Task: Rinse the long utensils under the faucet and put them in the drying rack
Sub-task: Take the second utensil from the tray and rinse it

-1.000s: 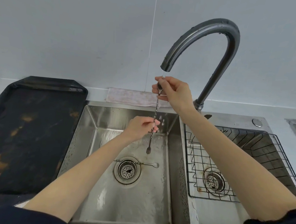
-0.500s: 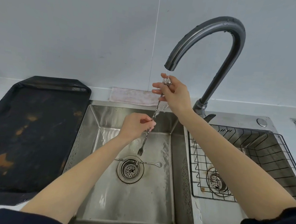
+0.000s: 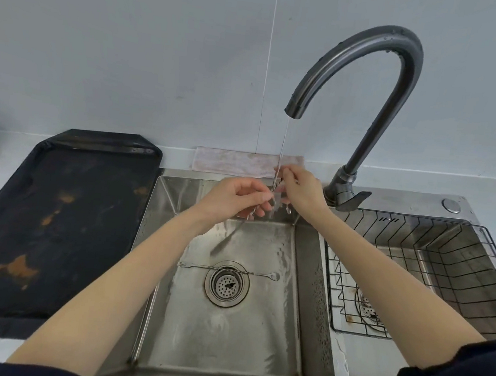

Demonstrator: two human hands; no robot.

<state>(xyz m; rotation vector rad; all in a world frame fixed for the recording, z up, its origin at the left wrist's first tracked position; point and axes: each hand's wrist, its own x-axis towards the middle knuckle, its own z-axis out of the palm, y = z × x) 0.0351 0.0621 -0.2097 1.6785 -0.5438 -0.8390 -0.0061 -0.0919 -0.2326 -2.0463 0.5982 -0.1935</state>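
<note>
Under the faucet (image 3: 356, 73), over the sink (image 3: 300, 285), both hands pinch a thin utensil (image 3: 229, 236): right hand (image 3: 300, 190) at top, left hand (image 3: 235, 197) mid-shaft. Stiff, light, likely slippery wet; grip the twisted shaft. Another utensil (image 3: 229, 270) lies by the drain.

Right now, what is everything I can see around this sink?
Faucet: one, dark grey, behind the sinks, water running.
Held utensil: one, silver, in the stream.
Second utensil: one, silver, on the left sink floor by the drain.
Drying rack: one, black wire, in the right sink.
Tray: one, black, stained, left counter.
Cloth: one, pale pink, behind the sink.
Left hand: holds the utensil.
Right hand: pinches its upper end.
</note>
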